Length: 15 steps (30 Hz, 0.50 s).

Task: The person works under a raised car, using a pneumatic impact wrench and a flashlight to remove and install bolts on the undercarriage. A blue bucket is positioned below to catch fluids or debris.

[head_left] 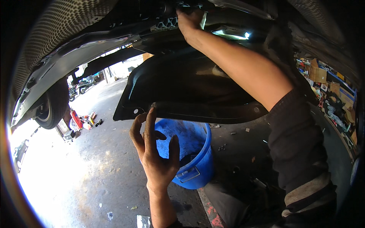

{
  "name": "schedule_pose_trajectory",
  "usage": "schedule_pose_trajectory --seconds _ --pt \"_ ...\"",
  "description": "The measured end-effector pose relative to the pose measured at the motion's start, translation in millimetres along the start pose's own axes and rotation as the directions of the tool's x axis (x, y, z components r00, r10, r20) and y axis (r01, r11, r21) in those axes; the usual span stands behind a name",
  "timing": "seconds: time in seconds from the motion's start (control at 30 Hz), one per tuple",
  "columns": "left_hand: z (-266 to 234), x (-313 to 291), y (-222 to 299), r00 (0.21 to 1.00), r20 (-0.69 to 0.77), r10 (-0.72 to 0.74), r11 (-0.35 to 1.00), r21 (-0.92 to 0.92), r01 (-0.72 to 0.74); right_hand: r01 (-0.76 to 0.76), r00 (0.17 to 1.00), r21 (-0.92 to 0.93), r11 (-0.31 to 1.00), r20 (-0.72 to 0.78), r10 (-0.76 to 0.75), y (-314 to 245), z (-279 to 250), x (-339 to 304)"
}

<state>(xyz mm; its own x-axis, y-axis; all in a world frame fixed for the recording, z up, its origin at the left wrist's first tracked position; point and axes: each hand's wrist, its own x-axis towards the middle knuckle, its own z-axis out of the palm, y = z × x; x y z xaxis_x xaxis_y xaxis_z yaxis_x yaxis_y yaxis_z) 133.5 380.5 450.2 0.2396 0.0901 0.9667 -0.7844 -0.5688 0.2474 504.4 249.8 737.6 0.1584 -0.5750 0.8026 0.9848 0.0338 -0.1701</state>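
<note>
A black undercover panel (pixel 167 87) hangs down from the underside of a raised car. My left hand (pixel 157 152) is beneath its near edge, fingers apart and stretched upward. One fingertip meets the panel's rim, close to a round hole; nothing shows in the palm. High up, my right hand (pixel 191 22) reaches into the car's underside, beside a honeycomb-patterned part (pixel 167 23). Its fingers are mostly hidden among dark parts, so whatever they hold cannot be seen.
Below the panel a blue bucket (pixel 203 159) stands on the stained floor (pixel 102 167). A car wheel (pixel 53 108) hangs at the left, with a red cylinder (pixel 76 119) and small items near it. Cardboard boxes (pixel 318 74) and clutter line the right. A bright light (pixel 247 35) shines overhead.
</note>
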Motion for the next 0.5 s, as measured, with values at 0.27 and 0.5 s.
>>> schedule_pose_trajectory --seconds 0.27,0.5 --pt "3.0 0.3 -2.6 1.0 -0.024 0.013 1.0 -0.014 -0.013 -0.001 0.989 -0.468 0.884 0.133 0.071 -8.1 -0.7 4.6" --pt "1.3 -1.6 -3.5 1.0 -0.011 -0.007 1.0 0.023 0.007 0.075 0.997 -0.204 0.976 0.005 -0.076 -21.1 -4.0 -5.0"
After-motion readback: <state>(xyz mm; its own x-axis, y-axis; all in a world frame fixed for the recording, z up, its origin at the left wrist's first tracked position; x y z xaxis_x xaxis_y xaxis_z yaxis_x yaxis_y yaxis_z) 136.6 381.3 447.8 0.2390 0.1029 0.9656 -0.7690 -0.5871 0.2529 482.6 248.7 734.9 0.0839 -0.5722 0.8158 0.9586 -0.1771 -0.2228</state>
